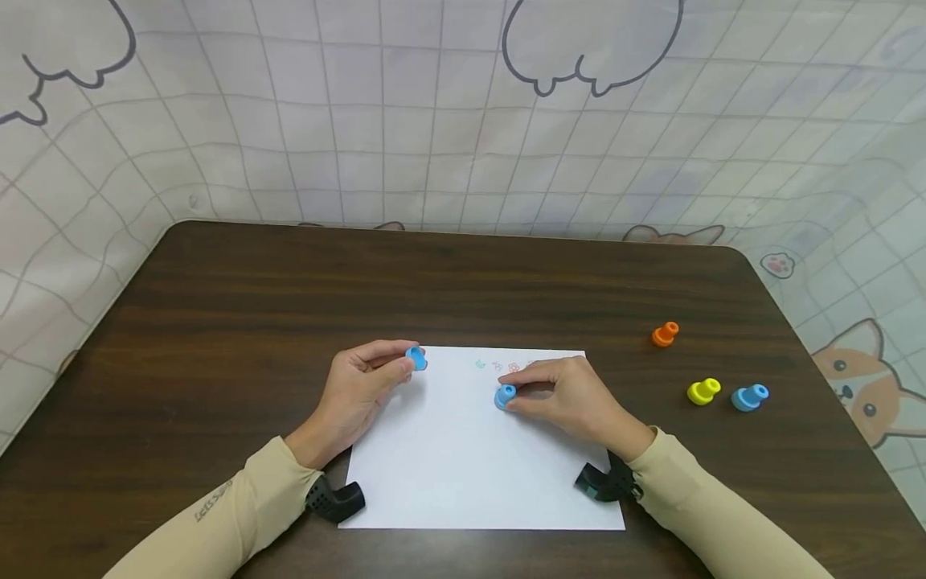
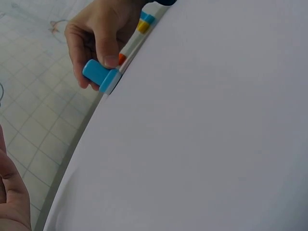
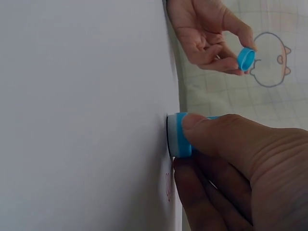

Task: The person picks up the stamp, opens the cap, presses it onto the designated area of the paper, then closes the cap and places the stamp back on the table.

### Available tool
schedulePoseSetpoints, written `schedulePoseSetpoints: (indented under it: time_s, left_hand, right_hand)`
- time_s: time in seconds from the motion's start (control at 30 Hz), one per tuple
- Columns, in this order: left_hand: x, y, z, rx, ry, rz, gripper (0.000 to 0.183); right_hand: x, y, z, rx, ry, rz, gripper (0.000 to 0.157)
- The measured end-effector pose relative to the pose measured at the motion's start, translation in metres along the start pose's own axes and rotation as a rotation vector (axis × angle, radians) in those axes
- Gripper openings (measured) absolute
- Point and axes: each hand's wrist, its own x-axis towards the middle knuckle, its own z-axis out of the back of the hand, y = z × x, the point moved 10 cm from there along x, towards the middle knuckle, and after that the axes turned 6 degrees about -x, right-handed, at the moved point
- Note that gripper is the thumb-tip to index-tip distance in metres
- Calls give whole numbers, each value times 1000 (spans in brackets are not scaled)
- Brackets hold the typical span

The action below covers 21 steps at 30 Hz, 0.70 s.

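Note:
Between thumb and fingers my right hand [image 1: 575,396] pinches a blue stamp [image 1: 504,396] by its handle. Its stamping face is turned down to the white paper [image 1: 448,466]; whether it touches, I cannot tell. A small blue cap [image 1: 415,359] is pinched at the fingertips of my left hand [image 1: 362,386], raised near the paper's upper left corner. In the right wrist view the cap [image 3: 246,59] shows its hollow opening. Several small coloured prints [image 1: 497,366] run along the paper's top edge, partly hidden by the right hand.
Right of the paper, an orange stamp [image 1: 665,334], a yellow stamp [image 1: 704,392] and another blue stamp [image 1: 750,397] stand on the dark wooden table [image 1: 217,322]. A patterned white curtain [image 1: 434,121] hangs behind the table's far edge.

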Motion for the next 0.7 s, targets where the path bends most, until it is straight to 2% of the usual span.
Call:
schedulePoseSetpoints:
  time_s: [0.47,0.7]
  left_hand:
    - [1,1,-2,-12,10,0,30]
    - [2,2,0,-1,-7,9,31]
  right_hand:
    - [-3,5,3,-34,-37,8,29]
    - [-3,2,1,0,-23,-7,29]
